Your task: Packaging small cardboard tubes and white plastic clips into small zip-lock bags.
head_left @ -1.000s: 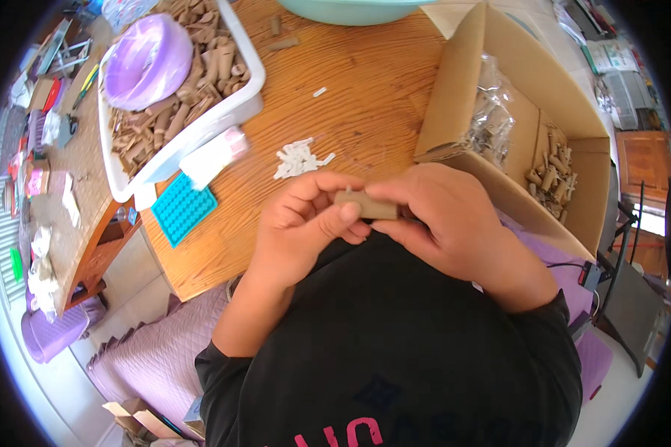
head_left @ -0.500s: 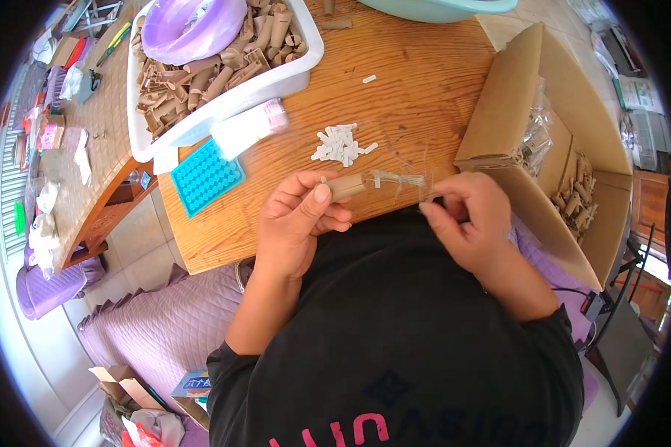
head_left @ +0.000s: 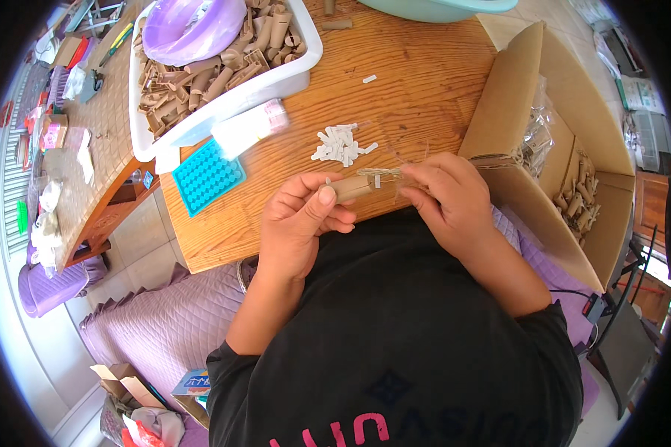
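Note:
Above the near edge of the table, my left hand (head_left: 299, 212) pinches a small brown cardboard tube (head_left: 348, 188) between thumb and fingers. My right hand (head_left: 451, 194) is closed on the right end of a thin straw-coloured bundle of cord or strands (head_left: 380, 173). The bundle's left end lies at the tube's right end; whether it is inside or on top I cannot tell. A small pale tag (head_left: 377, 182) hangs by the bundle. Beyond my hands lies a loose pile of small white tags (head_left: 338, 145).
A white bin (head_left: 317, 63) of brown tube pieces, with a purple ring-shaped item (head_left: 160, 33) on top, stands far left. Nearby are a blue moulded mat (head_left: 209, 179) and a white packet (head_left: 249, 128). An open cardboard box (head_left: 492, 123) holding similar pieces stands right; a teal basin (head_left: 440, 9) is far.
My right hand has moved left and slightly up, bringing the strand bundle from just off the tube to its right end. My left hand keeps its hold, almost still.

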The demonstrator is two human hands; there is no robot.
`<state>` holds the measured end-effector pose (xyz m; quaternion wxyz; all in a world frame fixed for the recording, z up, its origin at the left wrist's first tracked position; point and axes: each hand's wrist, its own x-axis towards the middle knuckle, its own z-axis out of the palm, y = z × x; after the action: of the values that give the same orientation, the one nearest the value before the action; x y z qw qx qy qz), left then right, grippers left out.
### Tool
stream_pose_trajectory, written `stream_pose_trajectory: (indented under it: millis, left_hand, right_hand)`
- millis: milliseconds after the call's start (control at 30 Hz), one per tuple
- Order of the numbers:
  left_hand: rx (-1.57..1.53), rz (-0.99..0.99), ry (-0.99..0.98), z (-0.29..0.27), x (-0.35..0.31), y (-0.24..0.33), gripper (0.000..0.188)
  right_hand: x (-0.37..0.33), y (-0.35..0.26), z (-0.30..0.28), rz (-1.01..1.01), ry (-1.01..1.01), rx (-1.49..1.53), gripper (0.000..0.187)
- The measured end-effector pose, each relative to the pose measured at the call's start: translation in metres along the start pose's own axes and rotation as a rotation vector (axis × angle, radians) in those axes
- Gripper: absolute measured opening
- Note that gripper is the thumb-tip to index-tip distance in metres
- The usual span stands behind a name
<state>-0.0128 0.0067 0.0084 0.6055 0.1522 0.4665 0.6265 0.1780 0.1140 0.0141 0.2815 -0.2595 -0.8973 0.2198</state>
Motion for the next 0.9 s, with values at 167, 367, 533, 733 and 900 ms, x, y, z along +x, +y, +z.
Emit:
stream_pose_trajectory:
  millis: [167, 367, 533, 733, 900]
  left_hand:
    - [0.016, -0.005, -0.019, -0.001, -0.001, 0.001, 0.027]
    - [0.120, 0.170, 0.136, 0.004, 0.003, -0.009, 0.028]
    - [0.166, 0.049, 0.072, 0.011, -0.001, -0.010, 0.026]
    - [0.101, -0.037, 0.028, 0.011, -0.002, -0.008, 0.024]
    - [0.099, -0.052, 0.027, 0.006, -0.002, -0.011, 0.024]
  right_hand:
    - [0.006, 0.000, 0.006, 0.143, 0.085, 0.145, 0.022]
    - [0.005, -0.007, 0.011, 0.058, -0.089, 0.394, 0.013]
    - [0.004, -0.008, 0.024, 0.106, -0.158, 0.588, 0.009]
    - [-0.001, -0.007, 0.025, 0.227, -0.225, 0.593, 0.012]
    - [0.000, -0.018, 0.025, 0.496, -0.040, 0.930, 0.024]
